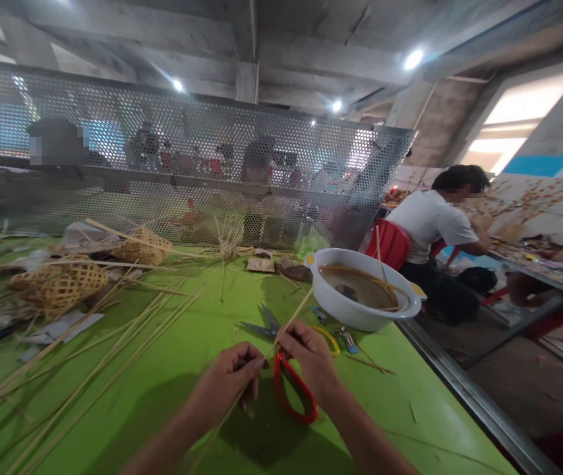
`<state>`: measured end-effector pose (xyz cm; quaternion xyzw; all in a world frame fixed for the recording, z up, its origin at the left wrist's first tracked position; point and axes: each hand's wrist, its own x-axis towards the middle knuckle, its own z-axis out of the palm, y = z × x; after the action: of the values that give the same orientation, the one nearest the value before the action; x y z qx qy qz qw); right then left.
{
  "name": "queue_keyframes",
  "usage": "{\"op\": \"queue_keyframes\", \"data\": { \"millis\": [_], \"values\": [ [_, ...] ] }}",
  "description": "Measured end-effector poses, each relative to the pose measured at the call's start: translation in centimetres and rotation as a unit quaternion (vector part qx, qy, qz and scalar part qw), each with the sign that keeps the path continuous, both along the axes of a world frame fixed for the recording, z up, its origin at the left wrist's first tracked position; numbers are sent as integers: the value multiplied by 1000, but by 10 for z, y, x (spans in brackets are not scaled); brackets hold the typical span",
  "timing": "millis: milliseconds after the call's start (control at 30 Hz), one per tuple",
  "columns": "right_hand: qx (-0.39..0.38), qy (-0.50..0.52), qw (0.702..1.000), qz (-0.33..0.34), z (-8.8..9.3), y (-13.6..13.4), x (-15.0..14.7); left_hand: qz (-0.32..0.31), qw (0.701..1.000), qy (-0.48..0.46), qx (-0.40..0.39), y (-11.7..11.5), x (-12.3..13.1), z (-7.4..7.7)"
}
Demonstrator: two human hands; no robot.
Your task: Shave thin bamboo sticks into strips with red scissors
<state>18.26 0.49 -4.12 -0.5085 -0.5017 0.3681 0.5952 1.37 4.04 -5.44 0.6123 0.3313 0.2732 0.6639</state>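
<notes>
A thin, pale bamboo strip (297,310) runs slantwise through both of my hands, its upper end pointing toward the basin. My left hand (235,373) pinches it low down, and the strip's tail trails toward the near edge of the view. Higher along the same strip, my right hand (308,353) grips it between thumb and fingers. Beneath the hands lie scissors with a red handle loop (281,402), blades spread apart on the green tabletop. My right hand partly covers the scissors. A yellow loop (329,340) shows just beyond that hand.
A white basin (360,316) of brownish water with strips soaking stands at the right edge. Metal clips (348,340) lie beside it. Woven baskets (64,284) and long loose strips (108,356) cover the left. A perforated metal screen (202,178) rises behind; a seated person (430,218) works at right.
</notes>
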Motion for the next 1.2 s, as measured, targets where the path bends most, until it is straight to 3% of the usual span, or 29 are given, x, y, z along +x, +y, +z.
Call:
{"op": "queue_keyframes", "data": {
  "millis": [167, 367, 600, 800, 1000, 1200],
  "values": [
    [13, 43, 998, -50, 5, 1, 17, -25, 999, 21, 3, -1, 0, 3],
    [4, 58, 998, -4, 2, 2, 8, -14, 1000, 18, 1, 0, -1, 6],
    [24, 99, 994, -29, 9, 0, 15, -33, 999, 18, -15, 1, -2, 6],
    [-3, 95, 995, 28, 3, 2, 8, -36, 999, 1, -15, 2, -3, 2],
    [41, 100, 992, -59, 10, 0, 25, -96, 995, -5, -16, 7, -6, 1],
    [-15, 76, 996, 52, 3, -3, 5, -72, 996, -20, -39, 4, -4, 9]
  ]
}}
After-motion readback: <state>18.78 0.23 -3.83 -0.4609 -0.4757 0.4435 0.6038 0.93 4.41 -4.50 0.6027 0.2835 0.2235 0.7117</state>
